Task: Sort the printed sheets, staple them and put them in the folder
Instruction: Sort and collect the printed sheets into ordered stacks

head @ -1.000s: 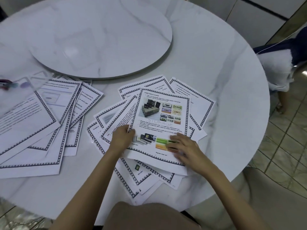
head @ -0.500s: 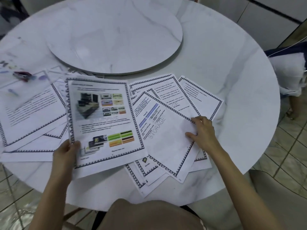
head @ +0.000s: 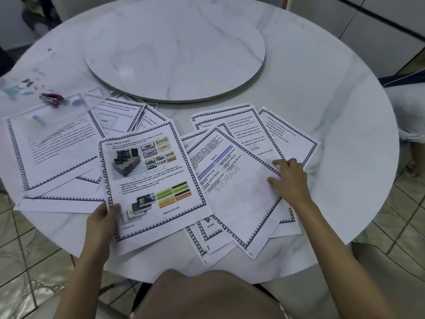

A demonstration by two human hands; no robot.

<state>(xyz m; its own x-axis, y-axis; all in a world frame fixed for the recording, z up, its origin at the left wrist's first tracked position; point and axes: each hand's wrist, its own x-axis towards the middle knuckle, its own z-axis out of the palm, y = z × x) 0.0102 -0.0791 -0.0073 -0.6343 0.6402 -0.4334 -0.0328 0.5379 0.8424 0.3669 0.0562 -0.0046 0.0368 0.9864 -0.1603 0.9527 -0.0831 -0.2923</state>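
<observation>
Currently, left hand (head: pixel 101 223) pinching picture sheet (head: pixel 149 180) by its corner, right hand (head: pixel 290 180) resting on blue-barred sheet (head: pixel 241 199) alongside, hands apart.

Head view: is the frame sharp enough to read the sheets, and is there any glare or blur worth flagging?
Head view: the STORAGE watermark reads; body text on the picture sheet the left hand holds is soft. Head view, left edge: the stapler is smeared. Head view: faint glare on the turntable; wide-angle bend at the table rim.
</observation>
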